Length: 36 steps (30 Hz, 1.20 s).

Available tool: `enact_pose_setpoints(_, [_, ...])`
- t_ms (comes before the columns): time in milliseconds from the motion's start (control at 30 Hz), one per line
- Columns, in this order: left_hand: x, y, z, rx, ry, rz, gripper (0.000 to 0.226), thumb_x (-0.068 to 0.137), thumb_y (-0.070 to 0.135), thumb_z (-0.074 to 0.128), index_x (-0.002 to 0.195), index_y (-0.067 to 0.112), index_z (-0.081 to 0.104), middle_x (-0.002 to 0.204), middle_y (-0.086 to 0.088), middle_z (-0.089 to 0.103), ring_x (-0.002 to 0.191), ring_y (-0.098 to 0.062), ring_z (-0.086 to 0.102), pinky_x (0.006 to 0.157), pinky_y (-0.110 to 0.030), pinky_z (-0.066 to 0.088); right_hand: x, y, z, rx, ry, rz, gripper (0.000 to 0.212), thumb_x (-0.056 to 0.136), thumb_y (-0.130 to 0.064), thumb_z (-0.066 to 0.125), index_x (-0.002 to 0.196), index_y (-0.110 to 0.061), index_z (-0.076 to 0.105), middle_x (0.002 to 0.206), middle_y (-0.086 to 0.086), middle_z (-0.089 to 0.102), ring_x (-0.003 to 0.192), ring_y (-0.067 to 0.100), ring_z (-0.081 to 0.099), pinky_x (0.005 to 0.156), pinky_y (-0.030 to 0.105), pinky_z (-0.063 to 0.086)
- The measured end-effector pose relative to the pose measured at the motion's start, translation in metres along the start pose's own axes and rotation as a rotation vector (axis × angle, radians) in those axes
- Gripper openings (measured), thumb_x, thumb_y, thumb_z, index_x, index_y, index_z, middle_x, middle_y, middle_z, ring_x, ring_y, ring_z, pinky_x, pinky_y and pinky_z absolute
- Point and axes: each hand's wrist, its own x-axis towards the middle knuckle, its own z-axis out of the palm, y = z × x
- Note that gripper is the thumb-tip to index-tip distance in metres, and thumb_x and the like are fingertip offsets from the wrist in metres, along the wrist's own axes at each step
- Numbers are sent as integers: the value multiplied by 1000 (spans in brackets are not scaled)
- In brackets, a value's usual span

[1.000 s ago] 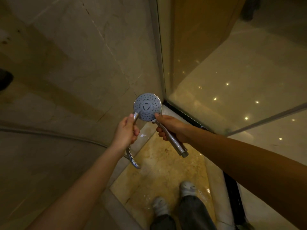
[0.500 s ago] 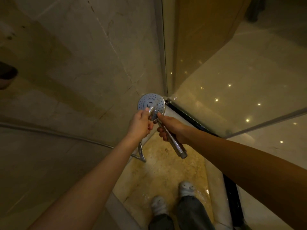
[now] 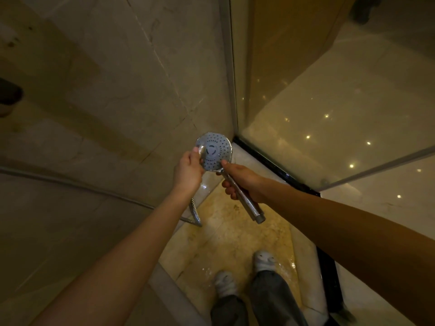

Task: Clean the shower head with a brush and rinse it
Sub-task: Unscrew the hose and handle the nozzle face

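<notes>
**Shower head held face-up between both hands in the stall corner**

At 9 o'clock a marble wall point(image 3: 98, 95) fills the view, with a thin metal hose point(image 3: 70, 184) running along it toward the centre. The left hand point(image 3: 188, 171) is closed around a chrome hose end point(image 3: 202, 150), whose tip lies against the 9 o'clock edge of the shower head point(image 3: 215, 151); a ribbed length of the same hose hangs below the wrist. The round shower head sits just above centre, nozzle face toward the camera. The right hand point(image 3: 244, 182) grips its chrome handle point(image 3: 249, 205), thumb touching the disc's rim, the handle's free end pointing to 5 o'clock. At 6 o'clock two grey slippers point(image 3: 263, 261) stand on the wet yellow floor point(image 3: 230, 231). From 12 to 3 o'clock a glass partition point(image 3: 329, 114) shows small light reflections.
</notes>
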Motion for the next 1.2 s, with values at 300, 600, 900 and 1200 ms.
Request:
enact_pose_setpoints(300, [-22,-19,20,187,-27,71,38,99,40,29,87,14,54,74,-5,53,71,-21,51,67,-38,42,2,6,-6,72,23,1,47,98,-50,41,124,-13,51,63,1,49,47,9,46,43,19,41])
enact_pose_setpoints(600, [-9,-7,-3,102,51,-12,50,99,38,27,110,-2,56,112,-42,53,103,-59,50,78,-63,46,-3,22,3,-82,96,-35,40,98,-45,45,107,-7,51,64,3,48,48,11,45,41,20,42])
enact_pose_setpoints(900, [-23,8,19,152,-95,101,38,99,40,28,80,16,50,63,2,45,56,-12,42,53,-29,33,-2,21,12,-316,222,-178,42,100,-46,38,93,-7,50,66,5,50,49,14,46,45,26,41])
enact_pose_setpoints(1200, [-20,-22,9,169,-50,-11,40,99,40,27,91,12,54,70,-1,49,72,-23,48,67,-34,38,-3,21,8,-388,247,-140,44,100,-48,35,95,-6,48,65,6,49,49,14,46,42,24,40])
